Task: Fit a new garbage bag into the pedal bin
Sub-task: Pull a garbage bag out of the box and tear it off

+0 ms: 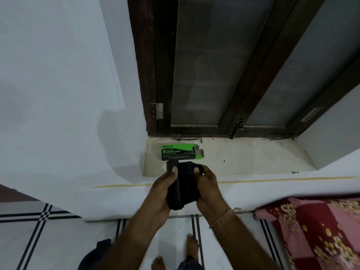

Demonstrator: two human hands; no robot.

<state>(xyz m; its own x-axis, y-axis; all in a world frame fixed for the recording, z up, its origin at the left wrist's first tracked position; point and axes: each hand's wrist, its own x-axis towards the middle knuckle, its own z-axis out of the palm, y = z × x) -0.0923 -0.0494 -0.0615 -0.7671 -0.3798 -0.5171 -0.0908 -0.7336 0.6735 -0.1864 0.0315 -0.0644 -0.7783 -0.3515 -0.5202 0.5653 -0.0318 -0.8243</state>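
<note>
I see a black folded garbage bag point(185, 184), partly unrolled and upright, just before a green-and-black box point(178, 152) lying open-ended on the windowsill.

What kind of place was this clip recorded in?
Probably a home, perhaps a bedroom: a floral bedspread at right, a wood-framed window with a stone sill holding a garbage bag box, and a tiled floor.

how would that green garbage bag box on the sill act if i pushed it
The green box is probably light: its end flap is open and the left hand and right hand hold a black bag bundle, perhaps from it. Lying flat on the sill, it would likely slide, not tip. Thin card may dent if squeezed.
</note>
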